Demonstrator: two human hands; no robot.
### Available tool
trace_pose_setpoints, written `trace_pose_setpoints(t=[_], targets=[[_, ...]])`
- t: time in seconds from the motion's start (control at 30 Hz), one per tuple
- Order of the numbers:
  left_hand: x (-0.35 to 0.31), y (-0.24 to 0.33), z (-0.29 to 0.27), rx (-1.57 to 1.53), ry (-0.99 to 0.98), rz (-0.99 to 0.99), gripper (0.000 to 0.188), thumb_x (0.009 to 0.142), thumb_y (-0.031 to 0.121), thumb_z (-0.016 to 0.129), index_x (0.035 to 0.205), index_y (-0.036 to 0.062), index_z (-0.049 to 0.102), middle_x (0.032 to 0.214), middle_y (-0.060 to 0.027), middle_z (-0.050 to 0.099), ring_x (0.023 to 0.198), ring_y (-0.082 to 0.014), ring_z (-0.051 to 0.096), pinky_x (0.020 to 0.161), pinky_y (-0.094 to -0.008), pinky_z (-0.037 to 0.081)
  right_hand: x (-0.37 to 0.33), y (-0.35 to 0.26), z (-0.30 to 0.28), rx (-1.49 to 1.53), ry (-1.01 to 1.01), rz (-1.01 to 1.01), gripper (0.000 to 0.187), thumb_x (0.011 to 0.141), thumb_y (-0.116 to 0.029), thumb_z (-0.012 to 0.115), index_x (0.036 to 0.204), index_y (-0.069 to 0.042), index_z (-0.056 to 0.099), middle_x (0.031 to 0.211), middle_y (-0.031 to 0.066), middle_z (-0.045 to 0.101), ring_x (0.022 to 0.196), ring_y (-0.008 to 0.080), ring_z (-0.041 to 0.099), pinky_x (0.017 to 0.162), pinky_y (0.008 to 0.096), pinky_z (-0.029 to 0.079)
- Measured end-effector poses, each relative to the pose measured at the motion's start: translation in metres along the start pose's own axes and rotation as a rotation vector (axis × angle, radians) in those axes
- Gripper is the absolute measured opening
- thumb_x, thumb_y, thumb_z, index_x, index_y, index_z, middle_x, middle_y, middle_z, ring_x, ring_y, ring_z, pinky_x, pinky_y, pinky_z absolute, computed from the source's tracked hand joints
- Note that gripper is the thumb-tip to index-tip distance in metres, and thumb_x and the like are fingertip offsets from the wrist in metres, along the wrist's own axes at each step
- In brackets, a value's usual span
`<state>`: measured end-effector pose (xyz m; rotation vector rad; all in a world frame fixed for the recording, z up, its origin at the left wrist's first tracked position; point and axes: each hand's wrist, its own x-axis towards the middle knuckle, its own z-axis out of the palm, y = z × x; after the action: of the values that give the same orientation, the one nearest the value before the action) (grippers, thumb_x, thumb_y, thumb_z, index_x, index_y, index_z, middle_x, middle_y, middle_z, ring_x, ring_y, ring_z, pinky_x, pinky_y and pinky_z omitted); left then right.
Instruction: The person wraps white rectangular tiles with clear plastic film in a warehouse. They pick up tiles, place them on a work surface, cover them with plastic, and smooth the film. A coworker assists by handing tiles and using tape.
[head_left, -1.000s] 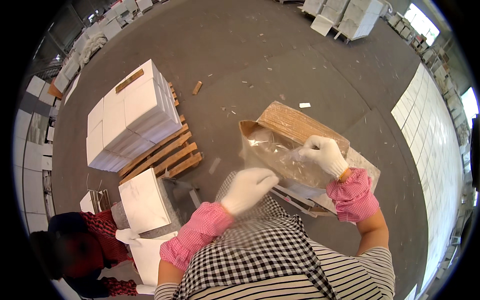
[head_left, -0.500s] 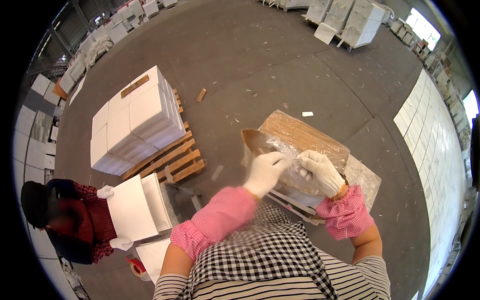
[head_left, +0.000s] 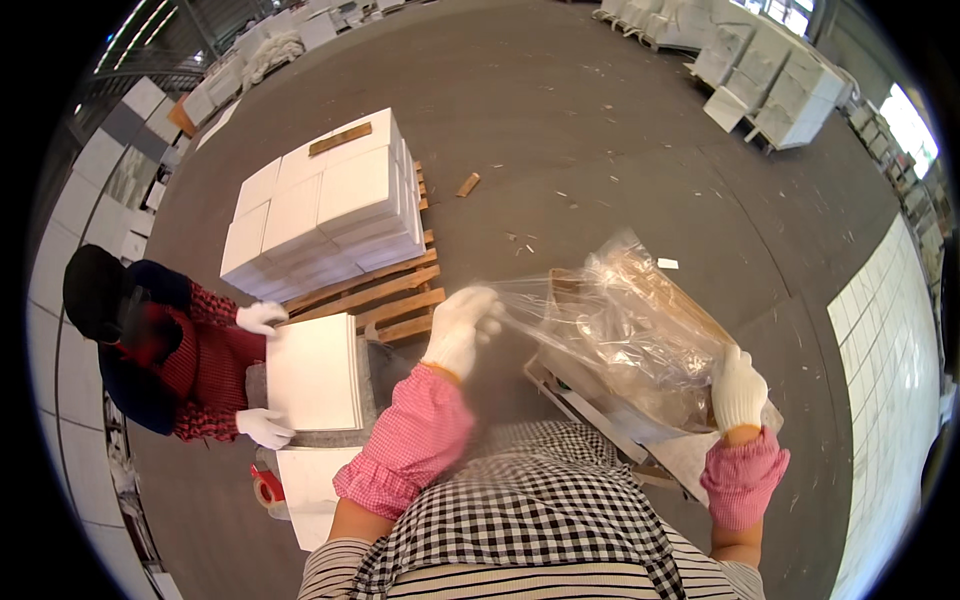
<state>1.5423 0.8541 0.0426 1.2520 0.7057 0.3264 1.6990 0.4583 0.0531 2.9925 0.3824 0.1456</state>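
A clear plastic film is stretched and crinkled over an open brown cardboard box. My left hand, in a white glove, is closed on the film's left edge and pulls it taut beyond the box. At the box's right side, my right hand, gloved too, is closed on the film's other edge; its fingertips are partly hidden. The box rests at a slant on a low stand in front of me. What lies inside the box is hard to make out through the film.
To my left a co-worker has both gloved hands at a stack of white tiles. Nearby lies a red tape dispenser. Beyond, white blocks are piled on a wooden pallet. Loaded pallets stand far right.
My hands have moved apart, left hand leftward and right hand rightward, spreading the film between them. The co-worker's tile now lies on the stack. My view has shifted left.
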Motion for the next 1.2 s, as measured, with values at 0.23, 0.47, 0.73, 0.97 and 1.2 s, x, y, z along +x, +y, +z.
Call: trace_pose_setpoints(t=[0.23, 0.47, 0.73, 0.97, 1.2], targets=[[-0.022, 0.007, -0.011, -0.013, -0.088, 0.006, 0.022, 0.107, 0.02, 0.058, 0.108, 0.0012, 0.068, 0.097, -0.0047, 0.072, 0.066, -0.0091, 0.056, 0.054, -0.0252, 0.044, -0.012, -0.147, -0.109, 0.454, 0.068, -0.795, 0.038, 0.092, -0.015, 0.064, 0.129, -0.005, 0.066, 0.112, 0.0124, 0.073, 0.086, 0.0338, 0.075, 0.073, 0.0463, 0.061], [-0.011, 0.028, -0.048, -0.65, -0.054, 0.085, 0.014, 0.109, 0.018, 0.057, 0.111, 0.0052, 0.062, 0.104, -0.0093, 0.07, 0.07, -0.0093, 0.057, 0.056, -0.024, 0.045, 0.062, -0.115, 0.182, -0.129, -0.001, -1.011, 0.041, 0.102, -0.023, 0.052, 0.139, -0.008, 0.062, 0.121, 0.0217, 0.073, 0.102, 0.0335, 0.076, 0.081, 0.0454, 0.062], [-0.059, 0.057, -0.128, -0.403, 0.178, 0.263, 0.016, 0.111, 0.021, 0.056, 0.107, 0.0064, 0.061, 0.092, -0.0077, 0.069, 0.072, -0.0162, 0.064, 0.065, -0.0284, 0.053, 0.073, -0.191, 0.022, -0.174, -0.437, -1.062, 0.028, 0.096, -0.026, 0.062, 0.116, -0.01, 0.072, 0.107, 0.0181, 0.077, 0.088, 0.0402, 0.075, 0.077, 0.05, 0.06], [-0.063, 0.08, -0.126, -0.076, 0.167, 0.236, 0.02, 0.107, 0.021, 0.059, 0.105, 0.0032, 0.068, 0.089, -0.0056, 0.072, 0.074, -0.0146, 0.068, 0.067, -0.028, 0.055, 0.05, -0.266, -0.199, 0.595, 0.409, -1.207, 0.029, 0.084, -0.01, 0.075, 0.113, -0.01, 0.071, 0.093, 0.0084, 0.074, 0.087, 0.0286, 0.072, 0.074, 0.0413, 0.058], [-0.065, 0.099, -0.13, 0.046, 0.041, 0.18, 0.025, 0.108, 0.023, 0.058, 0.107, 0.002, 0.072, 0.087, -0.0035, 0.072, 0.077, -0.0116, 0.066, 0.071, -0.0263, 0.052, 0.049, -0.401, -0.213, 0.509, 0.766, -1.682, 0.045, 0.074, -0.011, 0.073, 0.118, -0.018, 0.068, 0.125, 0.0093, 0.064, 0.121, 0.034, 0.059, 0.097, 0.046, 0.054]])
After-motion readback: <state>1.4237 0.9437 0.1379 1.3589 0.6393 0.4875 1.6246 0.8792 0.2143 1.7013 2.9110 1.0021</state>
